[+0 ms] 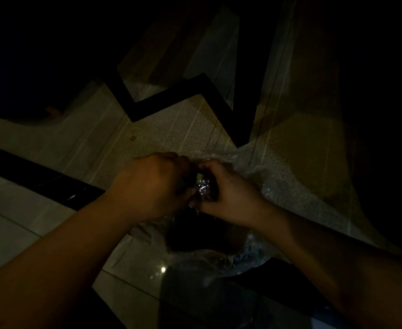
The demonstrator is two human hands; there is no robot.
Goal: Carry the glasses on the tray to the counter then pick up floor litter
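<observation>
Left hand (152, 186), right hand (228, 193) clutch crinkled shiny wrapper (203, 187).

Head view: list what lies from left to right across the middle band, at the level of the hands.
Black floor strip → left hand → crumpled shiny wrapper held between both hands → right hand → clear plastic bag.

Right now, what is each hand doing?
Left hand: closed, touching the shiny wrapper.
Right hand: closed on the shiny wrapper.
</observation>
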